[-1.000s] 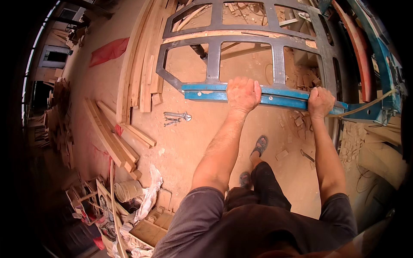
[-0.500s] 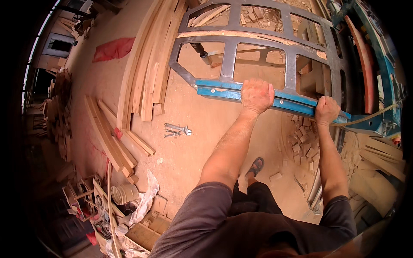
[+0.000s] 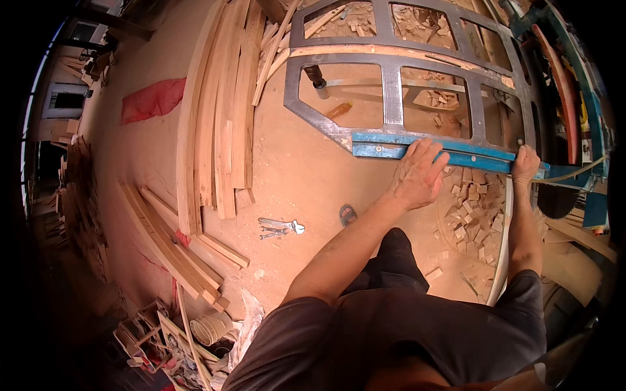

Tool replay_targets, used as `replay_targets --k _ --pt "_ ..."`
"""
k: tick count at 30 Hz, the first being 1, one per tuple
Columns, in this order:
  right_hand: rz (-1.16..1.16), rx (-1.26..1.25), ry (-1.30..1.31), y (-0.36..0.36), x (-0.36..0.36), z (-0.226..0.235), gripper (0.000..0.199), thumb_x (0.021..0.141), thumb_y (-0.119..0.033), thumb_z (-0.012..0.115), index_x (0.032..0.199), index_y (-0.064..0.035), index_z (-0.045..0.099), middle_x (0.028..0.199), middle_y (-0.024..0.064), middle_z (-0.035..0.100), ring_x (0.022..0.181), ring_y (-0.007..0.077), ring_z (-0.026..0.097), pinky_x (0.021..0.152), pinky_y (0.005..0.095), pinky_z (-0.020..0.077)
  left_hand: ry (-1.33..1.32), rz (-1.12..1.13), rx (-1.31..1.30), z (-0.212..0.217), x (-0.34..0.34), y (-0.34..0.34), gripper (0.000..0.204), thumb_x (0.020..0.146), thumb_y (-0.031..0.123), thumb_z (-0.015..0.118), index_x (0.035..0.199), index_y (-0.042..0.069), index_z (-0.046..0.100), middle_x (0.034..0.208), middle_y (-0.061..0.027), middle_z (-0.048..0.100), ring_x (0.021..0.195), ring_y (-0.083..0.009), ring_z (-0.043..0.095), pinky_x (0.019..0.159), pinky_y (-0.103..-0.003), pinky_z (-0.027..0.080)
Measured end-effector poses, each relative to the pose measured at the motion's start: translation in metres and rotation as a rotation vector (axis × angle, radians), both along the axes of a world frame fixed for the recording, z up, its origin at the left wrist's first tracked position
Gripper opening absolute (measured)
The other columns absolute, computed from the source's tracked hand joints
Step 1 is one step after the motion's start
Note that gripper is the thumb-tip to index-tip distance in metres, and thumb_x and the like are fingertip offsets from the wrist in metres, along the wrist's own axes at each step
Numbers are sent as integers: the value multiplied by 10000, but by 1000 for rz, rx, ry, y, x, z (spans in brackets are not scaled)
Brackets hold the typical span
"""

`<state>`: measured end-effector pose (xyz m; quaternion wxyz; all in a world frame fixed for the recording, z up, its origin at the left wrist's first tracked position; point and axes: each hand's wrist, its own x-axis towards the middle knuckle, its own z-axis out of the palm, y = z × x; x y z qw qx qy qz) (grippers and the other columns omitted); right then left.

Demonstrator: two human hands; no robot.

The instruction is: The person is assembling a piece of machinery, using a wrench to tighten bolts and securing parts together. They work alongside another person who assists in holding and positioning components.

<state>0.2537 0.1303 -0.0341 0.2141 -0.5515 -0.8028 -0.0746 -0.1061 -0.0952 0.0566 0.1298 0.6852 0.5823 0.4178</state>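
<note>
Both hands rest on the blue metal bar (image 3: pixel 450 155) that runs along the near edge of the grey steel frame (image 3: pixel 391 91). That bar sits raised above the sawdust floor (image 3: pixel 306 189), slanting down toward the right. The left hand (image 3: pixel 417 174) lies over the bar near its middle, fingers spread flat across the top, its grip loose rather than clenched. The right hand (image 3: pixel 525 164) wraps the bar's far right end in a closed fist. A curved pale strip (image 3: pixel 501 260) hangs below that end, and a heap of small wood offcuts (image 3: pixel 473 205) lies underneath.

To handle the bar well, I judge the left fingers should curl fully round it so the load is shared evenly, with both wrists kept straight. Feet want clear footing, away from the wrenches (image 3: pixel 279 227) and the stacked timber planks (image 3: pixel 218 117) lying to the left.
</note>
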Motion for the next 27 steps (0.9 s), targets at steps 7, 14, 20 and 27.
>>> replay_targets --k 7,14,20,27 --pt "-58 39 44 -7 9 -17 311 980 -228 424 892 -26 643 926 199 658 927 403 609 843 493 458 -14 231 -775 -95 -163 -269 281 855 69 659 1121 -22 682 1064 -217 700 968 -386 671 857 -447 550" --pt "-511 227 186 -78 -54 -48 411 993 -225 527 1308 32 581 1247 247 609 1207 417 541 1076 462 394 -657 575 -1500 -136 -273 -436 493 863 174 724 1287 -60 628 962 -123 756 919 -199 700 828 -312 542" --pt "-530 -473 545 -308 -211 -121 433 958 -180 615 1314 44 512 1171 240 592 1060 355 593 926 434 487 -815 610 -1376 -100 -369 -386 77 877 -43 679 910 -8 739 724 15 655 613 -83 572 612 -248 470" --pt "-637 -1676 1042 -503 -363 -134 293 954 -270 575 1118 -62 700 803 56 639 600 179 582 557 349 465 -710 8 -1389 13 -469 -280 176 874 41 642 1012 -48 705 817 -17 668 758 -92 618 662 -243 490"
